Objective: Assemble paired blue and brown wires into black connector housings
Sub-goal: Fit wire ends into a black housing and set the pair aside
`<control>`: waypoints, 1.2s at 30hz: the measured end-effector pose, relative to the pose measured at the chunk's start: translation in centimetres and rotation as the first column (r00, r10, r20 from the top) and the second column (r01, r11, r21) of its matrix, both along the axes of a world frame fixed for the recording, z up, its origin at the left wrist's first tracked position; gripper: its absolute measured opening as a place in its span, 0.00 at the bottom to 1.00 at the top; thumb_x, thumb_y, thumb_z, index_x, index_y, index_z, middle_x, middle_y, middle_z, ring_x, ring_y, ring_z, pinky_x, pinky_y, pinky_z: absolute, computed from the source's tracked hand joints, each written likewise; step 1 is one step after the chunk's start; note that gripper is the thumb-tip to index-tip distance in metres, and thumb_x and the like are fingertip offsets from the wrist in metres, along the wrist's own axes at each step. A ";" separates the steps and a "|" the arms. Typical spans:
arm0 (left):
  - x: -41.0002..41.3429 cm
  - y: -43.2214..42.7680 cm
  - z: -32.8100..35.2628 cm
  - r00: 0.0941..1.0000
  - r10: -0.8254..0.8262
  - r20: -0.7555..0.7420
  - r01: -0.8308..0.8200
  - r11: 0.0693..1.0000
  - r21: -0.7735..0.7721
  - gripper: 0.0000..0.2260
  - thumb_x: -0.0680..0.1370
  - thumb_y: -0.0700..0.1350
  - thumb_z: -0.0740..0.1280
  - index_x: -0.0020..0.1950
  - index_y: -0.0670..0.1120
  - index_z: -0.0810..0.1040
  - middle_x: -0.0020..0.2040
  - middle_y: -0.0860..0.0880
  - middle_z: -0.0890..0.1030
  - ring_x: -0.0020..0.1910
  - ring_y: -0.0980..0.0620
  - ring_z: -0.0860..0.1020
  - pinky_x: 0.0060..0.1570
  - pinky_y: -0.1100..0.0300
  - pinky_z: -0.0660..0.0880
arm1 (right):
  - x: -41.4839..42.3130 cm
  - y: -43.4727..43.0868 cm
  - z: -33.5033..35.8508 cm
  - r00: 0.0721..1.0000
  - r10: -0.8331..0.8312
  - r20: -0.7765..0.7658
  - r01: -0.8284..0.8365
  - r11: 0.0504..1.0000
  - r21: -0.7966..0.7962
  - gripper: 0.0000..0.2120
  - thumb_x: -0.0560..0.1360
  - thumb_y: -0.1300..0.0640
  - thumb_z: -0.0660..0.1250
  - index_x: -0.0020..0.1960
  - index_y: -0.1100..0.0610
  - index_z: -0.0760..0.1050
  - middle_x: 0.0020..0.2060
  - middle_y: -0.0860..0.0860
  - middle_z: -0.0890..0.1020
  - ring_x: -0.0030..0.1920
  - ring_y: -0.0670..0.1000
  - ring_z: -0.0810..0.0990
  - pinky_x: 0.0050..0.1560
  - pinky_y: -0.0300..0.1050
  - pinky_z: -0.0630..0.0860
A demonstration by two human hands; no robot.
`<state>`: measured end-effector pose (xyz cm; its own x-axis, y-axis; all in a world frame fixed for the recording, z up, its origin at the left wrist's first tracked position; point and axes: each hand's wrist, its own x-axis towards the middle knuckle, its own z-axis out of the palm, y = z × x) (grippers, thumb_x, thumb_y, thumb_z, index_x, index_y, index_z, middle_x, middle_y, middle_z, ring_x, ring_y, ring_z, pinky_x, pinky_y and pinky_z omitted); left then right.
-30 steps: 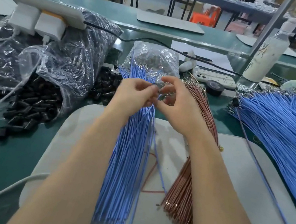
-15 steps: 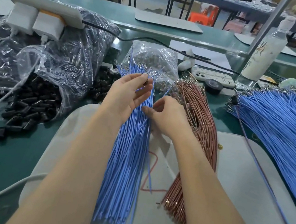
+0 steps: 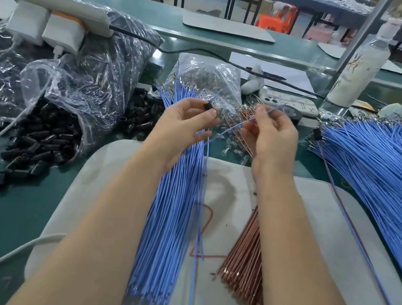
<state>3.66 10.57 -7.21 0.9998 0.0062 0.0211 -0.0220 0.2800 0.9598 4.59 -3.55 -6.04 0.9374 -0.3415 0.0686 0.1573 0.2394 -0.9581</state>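
Observation:
My left hand (image 3: pixel 185 121) pinches a small black connector housing (image 3: pixel 209 106) between thumb and fingertips, raised over the blue wire bundle (image 3: pixel 168 225). My right hand (image 3: pixel 271 134) pinches a single blue wire (image 3: pixel 201 204) near its top end; the wire droops down across the grey mat (image 3: pixel 314 221). The two hands are a short gap apart. A brown wire bundle (image 3: pixel 246 263) lies on the mat under my right forearm. Loose black housings (image 3: pixel 38 149) spill from a clear plastic bag at the left.
A big fan of blue wires (image 3: pixel 387 175) covers the table's right side. A clear bag of small parts (image 3: pixel 205 80), a phone (image 3: pixel 288 102), a tape roll and a white bottle (image 3: pixel 358 68) stand behind. A power strip (image 3: pixel 57 8) and white cables sit at left.
My hands rose off the blue bundle and drew apart. The left now pinches a black housing; the right has lifted one blue wire clear of the bundle.

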 end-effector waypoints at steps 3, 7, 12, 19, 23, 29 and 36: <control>-0.4 0.1 0.2 0.960 -0.272 -0.070 0.267 0.961 -0.075 0.02 0.77 0.40 0.66 0.47 0.45 0.73 0.53 0.46 0.83 0.50 0.47 0.83 0.50 0.54 0.80 | 0.0 -0.7 0.3 0.994 -0.103 0.035 0.091 0.964 0.250 0.07 0.80 0.62 0.62 0.43 0.57 0.73 0.33 0.52 0.79 0.28 0.44 0.79 0.33 0.37 0.78; -0.7 0.0 0.4 0.936 -0.350 -0.038 0.348 0.936 -0.043 0.02 0.78 0.37 0.64 0.49 0.43 0.73 0.47 0.46 0.84 0.38 0.54 0.82 0.41 0.64 0.79 | 0.1 -1.8 0.5 0.992 -0.126 0.031 0.100 0.892 0.440 0.05 0.80 0.61 0.62 0.45 0.58 0.73 0.36 0.53 0.78 0.32 0.45 0.80 0.36 0.38 0.80; -0.4 -0.4 0.1 0.973 -0.192 0.124 0.179 0.978 0.111 0.05 0.77 0.34 0.64 0.48 0.42 0.75 0.39 0.51 0.84 0.38 0.56 0.81 0.45 0.65 0.78 | -0.4 -0.1 -0.2 0.946 0.295 -0.135 -0.313 0.939 -0.145 0.08 0.78 0.57 0.66 0.40 0.56 0.76 0.29 0.46 0.79 0.27 0.42 0.72 0.30 0.35 0.70; -0.3 -0.9 -0.7 0.944 -0.090 0.316 -0.096 0.844 0.527 0.08 0.76 0.36 0.68 0.49 0.48 0.76 0.47 0.50 0.81 0.50 0.56 0.80 0.59 0.60 0.75 | -0.1 -0.5 0.2 0.998 0.058 -0.027 -0.056 0.996 0.073 0.08 0.80 0.62 0.60 0.42 0.56 0.71 0.34 0.53 0.79 0.29 0.45 0.78 0.32 0.36 0.77; -0.4 -1.1 -0.7 0.933 -0.077 0.352 -0.131 0.838 0.530 0.12 0.75 0.31 0.64 0.48 0.48 0.77 0.47 0.51 0.82 0.50 0.58 0.80 0.57 0.65 0.73 | -0.4 -0.2 0.5 0.998 0.041 0.037 -0.047 0.984 0.172 0.09 0.82 0.62 0.56 0.44 0.57 0.68 0.35 0.55 0.80 0.30 0.47 0.81 0.33 0.37 0.78; -0.6 -1.3 -0.6 0.933 -0.072 0.352 -0.140 0.829 0.541 0.13 0.75 0.32 0.65 0.49 0.50 0.78 0.45 0.55 0.81 0.46 0.63 0.79 0.52 0.71 0.72 | -0.3 -0.2 0.5 0.999 0.036 0.019 -0.040 0.973 0.228 0.07 0.81 0.62 0.57 0.44 0.57 0.68 0.35 0.55 0.80 0.30 0.47 0.80 0.33 0.36 0.78; -1.1 -1.5 -0.1 0.901 -0.087 0.426 -0.215 0.763 0.609 0.08 0.75 0.34 0.67 0.50 0.44 0.80 0.53 0.47 0.77 0.47 0.59 0.76 0.54 0.71 0.72 | -0.3 0.5 -0.2 0.989 0.131 -0.064 -0.129 0.991 0.024 0.07 0.78 0.64 0.63 0.42 0.56 0.73 0.35 0.52 0.80 0.32 0.45 0.77 0.36 0.36 0.77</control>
<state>2.59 9.04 -7.34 0.8911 -0.0955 0.4437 -0.4426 -0.3990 0.8030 4.33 -3.01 -6.26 0.9762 -0.2171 0.0001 0.0607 0.2726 -0.9602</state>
